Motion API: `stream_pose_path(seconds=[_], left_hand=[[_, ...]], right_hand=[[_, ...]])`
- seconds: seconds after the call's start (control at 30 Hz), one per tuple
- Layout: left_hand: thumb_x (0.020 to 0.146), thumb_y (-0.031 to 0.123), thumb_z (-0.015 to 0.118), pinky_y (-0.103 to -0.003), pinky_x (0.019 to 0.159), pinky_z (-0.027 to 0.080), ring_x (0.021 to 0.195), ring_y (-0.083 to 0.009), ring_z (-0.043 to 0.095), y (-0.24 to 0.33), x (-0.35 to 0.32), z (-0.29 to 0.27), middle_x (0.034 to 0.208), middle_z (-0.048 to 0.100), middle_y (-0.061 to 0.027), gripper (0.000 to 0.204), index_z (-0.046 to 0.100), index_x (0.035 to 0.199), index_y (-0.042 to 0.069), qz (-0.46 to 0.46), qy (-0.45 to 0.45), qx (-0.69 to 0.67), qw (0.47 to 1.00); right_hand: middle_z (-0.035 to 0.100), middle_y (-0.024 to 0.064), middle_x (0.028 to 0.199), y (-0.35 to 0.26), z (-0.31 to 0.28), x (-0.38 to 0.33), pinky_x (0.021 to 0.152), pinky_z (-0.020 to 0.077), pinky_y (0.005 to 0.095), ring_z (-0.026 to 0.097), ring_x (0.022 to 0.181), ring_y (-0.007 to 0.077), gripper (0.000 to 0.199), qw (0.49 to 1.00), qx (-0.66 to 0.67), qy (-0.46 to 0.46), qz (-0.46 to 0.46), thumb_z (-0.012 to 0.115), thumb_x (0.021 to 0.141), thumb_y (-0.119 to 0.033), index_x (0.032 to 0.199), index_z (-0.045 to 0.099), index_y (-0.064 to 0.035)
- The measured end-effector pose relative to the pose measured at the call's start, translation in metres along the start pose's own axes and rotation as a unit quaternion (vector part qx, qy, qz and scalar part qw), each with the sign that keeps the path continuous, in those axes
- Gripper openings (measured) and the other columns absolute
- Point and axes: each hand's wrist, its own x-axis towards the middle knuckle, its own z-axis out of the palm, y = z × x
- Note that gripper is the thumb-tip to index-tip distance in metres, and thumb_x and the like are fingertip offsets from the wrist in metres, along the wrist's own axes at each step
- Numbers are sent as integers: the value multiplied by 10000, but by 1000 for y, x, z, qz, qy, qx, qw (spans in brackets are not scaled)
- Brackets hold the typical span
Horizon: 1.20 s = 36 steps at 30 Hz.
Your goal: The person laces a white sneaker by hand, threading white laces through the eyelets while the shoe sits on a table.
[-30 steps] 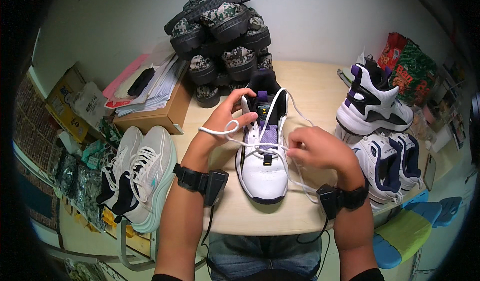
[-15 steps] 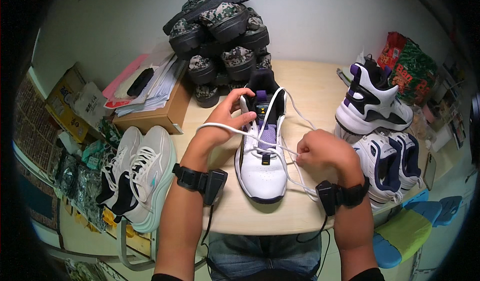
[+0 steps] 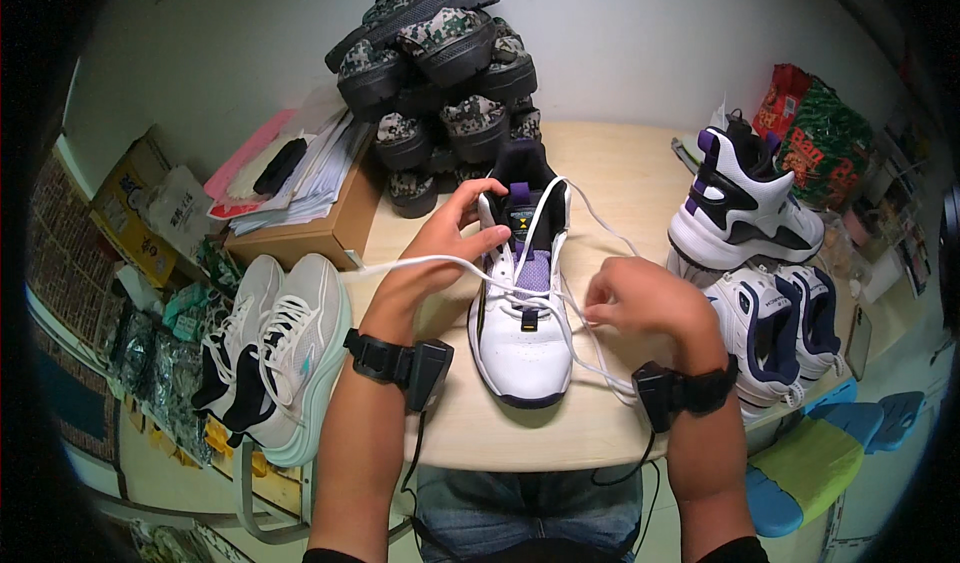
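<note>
Pale wooden table carries our white-and-purple high-top sneaker, centre. Left hand pinches white flat lace taut; right hand curls, nipping other strand. Risk: uneven pull skews lacing.

Shoes, shoes and more shoes, counted

One white shoe with purple and black sits in the middle of the table, and one white lace runs through it. Two hands are on it: the left hand and the right hand. Three more white shoes are at the right edge. Two pale shoes sit off the left edge. The pile of camouflage shoes at the back edge has about ten. One brown box stands at the left edge.
</note>
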Motion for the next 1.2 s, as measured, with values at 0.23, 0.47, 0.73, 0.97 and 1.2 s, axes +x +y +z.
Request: stream_pose_path(seconds=[0.23,0.47,0.73,0.97,1.2], left_hand=[[851,138,713,-251,798,442,891,-93,497,1,0,1,931,460,12,479,489,1274,122,8,-14,-34,999],[853,134,708,-239,786,428,878,-82,479,-1,0,-1,935,449,22,482,484,1280,124,7,-15,-13,1000],[850,134,711,-234,780,421,864,-80,472,1,2,1,922,455,24,490,487,1285,118,18,-18,-19,999],[849,128,709,-246,820,425,891,-91,481,2,0,0,936,473,16,488,490,1285,115,0,-15,-25,1000],[852,121,706,-250,826,428,900,-94,487,-1,1,1,943,475,12,488,491,1290,120,19,-13,-21,1000]], right_hand=[[643,151,744,-8,0,1,662,487,372,623,731,300,183,979,77,121,-146,664,822,-191,862,674,-13],[669,159,808,-4,-1,-5,675,492,363,626,731,278,177,997,66,25,-30,656,831,-181,852,670,-7],[656,170,831,-5,-3,-4,675,489,369,623,730,279,229,987,87,64,-117,667,844,-222,857,679,6],[658,192,808,-13,-7,-4,694,496,391,631,741,326,222,985,118,76,-102,650,834,-227,859,696,-11],[688,195,831,-4,-2,-6,714,510,404,656,763,343,259,1000,16,-11,9,654,830,-255,895,708,-11]])
